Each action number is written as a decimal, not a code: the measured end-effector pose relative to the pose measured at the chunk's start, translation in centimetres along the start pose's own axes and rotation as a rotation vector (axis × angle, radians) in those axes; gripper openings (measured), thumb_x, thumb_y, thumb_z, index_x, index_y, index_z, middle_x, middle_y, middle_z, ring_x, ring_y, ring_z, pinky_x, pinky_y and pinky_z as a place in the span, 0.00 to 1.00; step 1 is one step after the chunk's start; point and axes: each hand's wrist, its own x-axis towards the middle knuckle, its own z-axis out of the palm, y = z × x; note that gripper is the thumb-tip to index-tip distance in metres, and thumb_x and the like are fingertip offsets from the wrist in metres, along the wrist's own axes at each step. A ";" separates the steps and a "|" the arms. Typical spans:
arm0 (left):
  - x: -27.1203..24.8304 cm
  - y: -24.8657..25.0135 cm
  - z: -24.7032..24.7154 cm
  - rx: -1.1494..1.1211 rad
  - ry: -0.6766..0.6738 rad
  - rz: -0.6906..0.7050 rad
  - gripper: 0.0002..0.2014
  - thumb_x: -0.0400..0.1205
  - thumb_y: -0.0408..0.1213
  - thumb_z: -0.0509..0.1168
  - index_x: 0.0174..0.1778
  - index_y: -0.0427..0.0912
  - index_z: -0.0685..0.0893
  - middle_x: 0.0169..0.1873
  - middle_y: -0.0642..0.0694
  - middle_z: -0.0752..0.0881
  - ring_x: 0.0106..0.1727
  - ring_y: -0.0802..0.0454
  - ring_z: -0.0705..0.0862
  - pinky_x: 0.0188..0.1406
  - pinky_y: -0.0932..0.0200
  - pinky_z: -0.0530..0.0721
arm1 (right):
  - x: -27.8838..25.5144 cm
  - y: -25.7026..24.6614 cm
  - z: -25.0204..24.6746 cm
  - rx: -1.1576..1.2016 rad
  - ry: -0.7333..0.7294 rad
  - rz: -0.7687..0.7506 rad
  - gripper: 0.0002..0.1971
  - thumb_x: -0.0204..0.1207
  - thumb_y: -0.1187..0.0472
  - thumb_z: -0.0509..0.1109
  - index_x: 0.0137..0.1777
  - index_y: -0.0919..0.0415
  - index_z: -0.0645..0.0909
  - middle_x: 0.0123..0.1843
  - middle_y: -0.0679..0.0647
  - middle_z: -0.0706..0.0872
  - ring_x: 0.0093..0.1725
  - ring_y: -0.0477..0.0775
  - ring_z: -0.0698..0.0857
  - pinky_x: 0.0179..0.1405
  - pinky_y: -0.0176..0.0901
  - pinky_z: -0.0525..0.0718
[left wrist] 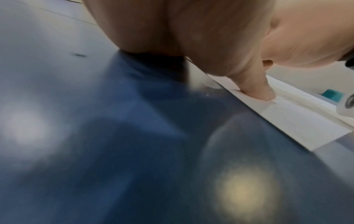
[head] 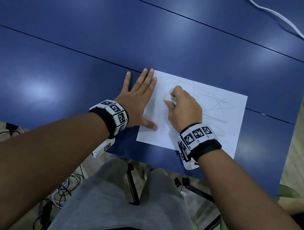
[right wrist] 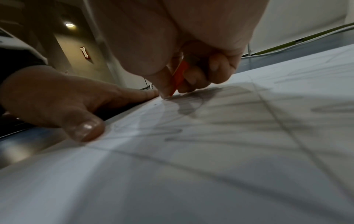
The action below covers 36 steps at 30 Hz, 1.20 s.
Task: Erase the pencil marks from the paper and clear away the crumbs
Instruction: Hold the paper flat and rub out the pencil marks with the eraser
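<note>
Head cam first: a white sheet of paper (head: 195, 125) covered in grey pencil marks (head: 216, 105) sits near the front edge of a blue desk (head: 78, 43), toward its right side. The left hand (head: 137, 100) lies flat with its fingers (head: 141, 79) straight and slightly spread; the palm is on the desk just left of the sheet, and the index fingertip and thumb tip overlap the paper's left edge. The right hand (head: 185, 108) is over the left-middle of the sheet, its fingers curled and pinching a white eraser (head: 170, 98) in a barcoded sleeve, bare end pointing left and down at the paper. Both wrists wear bands with black-and-white markers (head: 116, 112). A white cable (head: 278, 15) runs across the far right corner of the desk.

Left wrist cam: pretty blurry, mostly glossy blue desk (left wrist: 134, 151) with light reflections. The palm fills the top, and the thumb (left wrist: 256, 86) presses down on the paper's edge (left wrist: 287, 119).

Right wrist cam: the thumb (right wrist: 162, 84) and curled fingers (right wrist: 216, 71) grip the eraser, of which only an orange-red strip of sleeve (right wrist: 180, 75) shows, its tip touching the scribbled paper (right wrist: 191, 166). The left hand (right wrist: 57, 98) is just beside it, thumb planted on the sheet's border.
</note>
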 end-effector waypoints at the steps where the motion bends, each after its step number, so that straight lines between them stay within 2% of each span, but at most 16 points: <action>1: 0.0 0.0 0.0 -0.006 0.001 -0.005 0.73 0.64 0.85 0.58 0.86 0.35 0.30 0.85 0.39 0.26 0.86 0.43 0.25 0.81 0.25 0.32 | -0.1 -0.1 0.1 0.005 0.001 0.004 0.09 0.81 0.54 0.66 0.55 0.56 0.72 0.50 0.52 0.84 0.47 0.59 0.82 0.41 0.52 0.81; 6: 0.0 0.1 0.1 -0.001 0.007 -0.013 0.74 0.63 0.85 0.61 0.87 0.34 0.33 0.86 0.40 0.28 0.87 0.43 0.27 0.82 0.24 0.33 | -0.5 -0.3 0.1 -0.024 -0.042 -0.029 0.09 0.82 0.54 0.65 0.56 0.57 0.72 0.50 0.53 0.84 0.47 0.61 0.82 0.40 0.51 0.80; 11: 0.1 0.2 -0.1 -0.007 -0.002 -0.011 0.73 0.64 0.84 0.60 0.87 0.35 0.32 0.86 0.40 0.27 0.86 0.43 0.26 0.82 0.25 0.33 | 1.4 -0.2 -0.8 0.000 0.024 0.007 0.09 0.80 0.55 0.66 0.56 0.57 0.73 0.50 0.52 0.85 0.48 0.60 0.83 0.43 0.52 0.82; 16: 0.0 0.2 -0.1 -0.003 -0.005 -0.008 0.74 0.64 0.85 0.59 0.87 0.35 0.31 0.86 0.40 0.26 0.86 0.43 0.25 0.81 0.24 0.32 | 0.1 -0.5 0.0 -0.022 -0.036 -0.077 0.09 0.81 0.54 0.66 0.54 0.56 0.73 0.49 0.51 0.84 0.45 0.59 0.83 0.37 0.46 0.76; 21: 0.1 0.2 -0.2 0.008 -0.003 -0.012 0.74 0.64 0.85 0.59 0.87 0.34 0.32 0.86 0.39 0.27 0.86 0.42 0.26 0.81 0.24 0.33 | 1.3 -0.7 -0.1 -0.013 0.012 -0.003 0.09 0.81 0.54 0.66 0.56 0.56 0.73 0.49 0.51 0.85 0.46 0.59 0.83 0.41 0.50 0.81; 24: 0.0 0.1 0.0 0.015 0.001 -0.012 0.73 0.64 0.86 0.58 0.87 0.34 0.32 0.86 0.38 0.27 0.86 0.42 0.26 0.81 0.24 0.32 | 0.7 -1.2 0.4 -0.014 -0.005 -0.027 0.09 0.81 0.54 0.66 0.55 0.56 0.72 0.49 0.52 0.85 0.46 0.59 0.83 0.40 0.51 0.82; 32: 0.1 0.2 0.0 0.011 0.003 -0.012 0.73 0.64 0.86 0.57 0.87 0.34 0.32 0.86 0.39 0.27 0.86 0.42 0.25 0.80 0.26 0.29 | 1.1 -1.3 0.2 -0.014 0.016 -0.005 0.09 0.81 0.54 0.66 0.56 0.57 0.73 0.49 0.51 0.86 0.46 0.59 0.83 0.38 0.48 0.79; 36: 0.1 0.3 0.0 0.014 0.004 -0.014 0.74 0.63 0.87 0.57 0.87 0.34 0.31 0.86 0.39 0.27 0.86 0.42 0.26 0.81 0.25 0.30 | 1.1 -1.3 0.1 -0.038 -0.006 -0.012 0.10 0.82 0.53 0.65 0.56 0.56 0.72 0.50 0.51 0.85 0.47 0.58 0.83 0.37 0.47 0.77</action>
